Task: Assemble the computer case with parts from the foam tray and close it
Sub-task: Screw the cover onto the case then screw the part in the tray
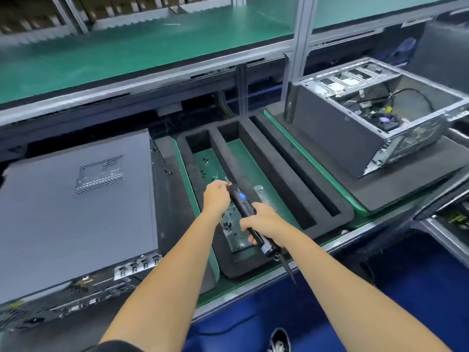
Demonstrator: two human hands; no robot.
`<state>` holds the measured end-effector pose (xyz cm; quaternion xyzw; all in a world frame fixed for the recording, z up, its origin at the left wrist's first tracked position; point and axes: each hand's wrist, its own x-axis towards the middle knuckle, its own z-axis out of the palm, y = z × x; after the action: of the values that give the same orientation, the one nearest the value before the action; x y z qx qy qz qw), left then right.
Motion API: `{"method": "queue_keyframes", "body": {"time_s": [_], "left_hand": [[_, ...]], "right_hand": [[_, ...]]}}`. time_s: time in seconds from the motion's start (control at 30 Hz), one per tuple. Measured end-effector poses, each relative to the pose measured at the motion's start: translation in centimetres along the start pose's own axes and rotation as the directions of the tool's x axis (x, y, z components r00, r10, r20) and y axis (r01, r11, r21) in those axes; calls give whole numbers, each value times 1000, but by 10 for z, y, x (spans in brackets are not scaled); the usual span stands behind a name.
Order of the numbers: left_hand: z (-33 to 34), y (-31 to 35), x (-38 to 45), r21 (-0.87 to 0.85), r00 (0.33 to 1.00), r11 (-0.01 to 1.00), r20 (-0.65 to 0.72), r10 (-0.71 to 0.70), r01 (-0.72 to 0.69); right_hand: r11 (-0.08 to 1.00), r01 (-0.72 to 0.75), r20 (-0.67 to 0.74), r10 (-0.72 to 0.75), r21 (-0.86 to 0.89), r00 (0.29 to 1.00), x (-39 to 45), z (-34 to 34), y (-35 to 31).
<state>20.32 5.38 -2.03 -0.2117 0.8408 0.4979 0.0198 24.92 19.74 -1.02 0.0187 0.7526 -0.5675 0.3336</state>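
A closed grey computer case [76, 212] lies flat at the left, its vented side panel up. The black foam tray [256, 158] sits in the middle, with small screws [204, 171] loose in its left slot and a metal part [233, 232] at its near end. My right hand [264, 222] grips a black electric screwdriver [245, 204] over the tray, tip pointing away. My left hand [215, 194] pinches at the screwdriver's bit; whatever it pinches is too small to tell.
An open computer case [375, 115] with cables inside stands on a foam pad at the right. A green-topped shelf [127, 52] runs above the bench on an aluminium frame [302, 39]. The bench's front edge is just below my forearms.
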Motion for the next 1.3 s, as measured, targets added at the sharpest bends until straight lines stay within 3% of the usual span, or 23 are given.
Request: {"method": "queue_keyframes", "body": {"time_s": [0.07,0.17,0.2,0.27,0.33,0.53,0.83,1.0,1.17,1.3], "left_hand": [[4,-11,13,239,997,968,24,71,-74],[14,-24,31,558,983,815,170,70,-155],[18,-27,35,662,974,723,219,64,-197],[27,-33,41,843,950,445,301,79,-304],[38,-40,47,900,928,227,360,94,-372],[52,-59,57,912,911,4,411,-16,-411],[61,-58,63,873,874,120,482,-65,-472],[58,-55,61,882,886,170,457,-85,-439],[56,-56,56,857,860,122,509,-40,-501],[53,-55,56,842,856,180,516,4,-508]], "right_hand": [[1000,-11,7,11,-6,1000,18,-7,2],[999,-31,-8,31,-27,999,40,-12,4],[999,-30,-9,30,-31,1000,47,-14,4],[999,-28,-12,28,-16,1000,58,-17,3],[1000,-30,-28,30,0,999,69,-20,2],[998,-61,-8,61,30,998,91,-27,1],[996,-59,16,58,63,998,107,-29,4],[992,-61,12,60,111,998,107,-31,6],[985,-30,29,26,167,999,105,-36,11],[984,-30,29,26,176,999,104,-37,10]]}}
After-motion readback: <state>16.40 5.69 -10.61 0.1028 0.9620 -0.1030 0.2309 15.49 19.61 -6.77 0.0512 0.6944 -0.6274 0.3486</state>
